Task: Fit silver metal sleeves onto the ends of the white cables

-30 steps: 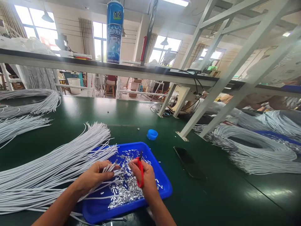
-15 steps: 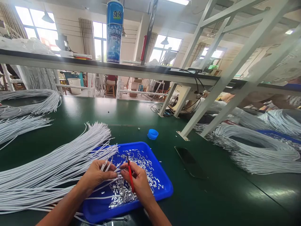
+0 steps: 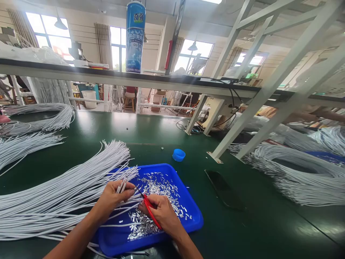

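Observation:
Between the thumb and fingers of my left hand (image 3: 115, 196) are the ends of several white cables. They belong to a large bundle of white cables (image 3: 67, 183) that spreads in from the left. My right hand (image 3: 161, 212) is closed on red-handled scissors (image 3: 151, 212), whose dark, narrow tip meets the fingertips of my left hand. Both hands are over a blue tray (image 3: 192, 216), which holds many small shiny metal pieces (image 3: 156, 189). Exactly what the tip touches is too small to make out.
A blue cap (image 3: 178, 155) and a dark phone (image 3: 222, 189) lie on the green table (image 3: 151, 133). Coiled cables (image 3: 293, 172) rest at right beside slanted metal legs (image 3: 258, 100). A blue spray can (image 3: 135, 37) stands on the shelf above. Someone's arm (image 3: 320, 113) shows at far right.
The scissors have tilted over, their tip swinging left to my left fingertips. My right hand has turned with them. The whole view has shifted slightly, and an arm now shows at far right.

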Action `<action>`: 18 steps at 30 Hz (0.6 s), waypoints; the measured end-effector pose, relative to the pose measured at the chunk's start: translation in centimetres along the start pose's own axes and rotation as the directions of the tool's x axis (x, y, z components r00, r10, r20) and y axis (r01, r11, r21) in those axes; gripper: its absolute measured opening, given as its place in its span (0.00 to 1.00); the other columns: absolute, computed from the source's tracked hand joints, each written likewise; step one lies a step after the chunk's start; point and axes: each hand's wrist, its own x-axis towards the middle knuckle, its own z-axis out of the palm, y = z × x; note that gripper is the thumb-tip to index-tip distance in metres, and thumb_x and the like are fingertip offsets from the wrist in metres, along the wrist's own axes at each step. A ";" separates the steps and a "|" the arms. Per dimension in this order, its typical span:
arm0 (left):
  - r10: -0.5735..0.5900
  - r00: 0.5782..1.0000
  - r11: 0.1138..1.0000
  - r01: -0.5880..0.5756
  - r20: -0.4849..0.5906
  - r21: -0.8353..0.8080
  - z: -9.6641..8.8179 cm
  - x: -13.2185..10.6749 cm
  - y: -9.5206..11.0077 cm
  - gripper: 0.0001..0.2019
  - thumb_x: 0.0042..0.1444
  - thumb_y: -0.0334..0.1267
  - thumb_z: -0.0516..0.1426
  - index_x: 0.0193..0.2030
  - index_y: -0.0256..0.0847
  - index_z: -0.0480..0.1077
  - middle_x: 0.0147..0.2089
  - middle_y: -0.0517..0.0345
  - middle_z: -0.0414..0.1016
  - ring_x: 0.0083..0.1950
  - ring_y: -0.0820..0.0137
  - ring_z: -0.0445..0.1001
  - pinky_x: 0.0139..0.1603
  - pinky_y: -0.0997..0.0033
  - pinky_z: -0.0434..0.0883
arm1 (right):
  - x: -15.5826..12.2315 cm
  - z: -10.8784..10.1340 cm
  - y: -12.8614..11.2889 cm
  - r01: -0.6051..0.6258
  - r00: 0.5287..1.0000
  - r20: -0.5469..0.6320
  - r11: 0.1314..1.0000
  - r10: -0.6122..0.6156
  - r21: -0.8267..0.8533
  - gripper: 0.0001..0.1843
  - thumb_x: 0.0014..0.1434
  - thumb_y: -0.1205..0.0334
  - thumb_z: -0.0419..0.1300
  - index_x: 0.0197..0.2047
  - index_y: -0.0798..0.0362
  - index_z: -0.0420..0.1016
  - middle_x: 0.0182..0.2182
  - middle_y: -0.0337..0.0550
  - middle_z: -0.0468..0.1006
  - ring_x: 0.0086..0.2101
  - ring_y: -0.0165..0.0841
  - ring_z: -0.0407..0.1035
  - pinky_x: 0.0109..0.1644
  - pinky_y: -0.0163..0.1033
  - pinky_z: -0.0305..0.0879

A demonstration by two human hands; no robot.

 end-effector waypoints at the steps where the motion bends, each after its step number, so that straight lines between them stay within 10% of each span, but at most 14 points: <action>1: 0.030 1.000 0.998 -0.029 -0.009 0.051 0.1 0.0 0.0 0.12 0.43 0.43 0.63 0.31 0.36 0.75 0.19 0.65 0.64 0.22 0.76 0.59 0.25 0.76 0.56 | 0.0 0.0 0.0 -0.001 1.000 0.003 1.000 0.001 0.006 0.20 0.50 0.57 0.59 0.14 0.54 0.56 0.16 0.33 0.56 0.21 0.26 0.51 0.23 0.32 0.44; 8: 0.209 0.974 0.913 -0.162 -0.090 0.375 0.5 -0.3 0.5 0.10 0.47 0.42 0.59 0.30 0.36 0.75 0.25 0.61 0.67 0.26 0.72 0.64 0.28 0.74 0.61 | 0.1 0.3 0.2 0.011 0.999 -0.047 0.993 -0.017 -0.117 0.21 0.50 0.56 0.58 0.15 0.54 0.54 0.16 0.33 0.57 0.20 0.25 0.51 0.24 0.33 0.42; 18: 0.262 0.964 0.899 -0.225 -0.049 0.376 0.4 -0.6 0.8 0.08 0.48 0.40 0.59 0.30 0.37 0.75 0.27 0.59 0.69 0.28 0.71 0.66 0.30 0.74 0.62 | 0.1 0.6 1.0 -0.018 0.997 0.069 0.998 0.014 0.054 0.22 0.52 0.52 0.57 0.16 0.54 0.53 0.17 0.33 0.54 0.21 0.25 0.49 0.24 0.32 0.43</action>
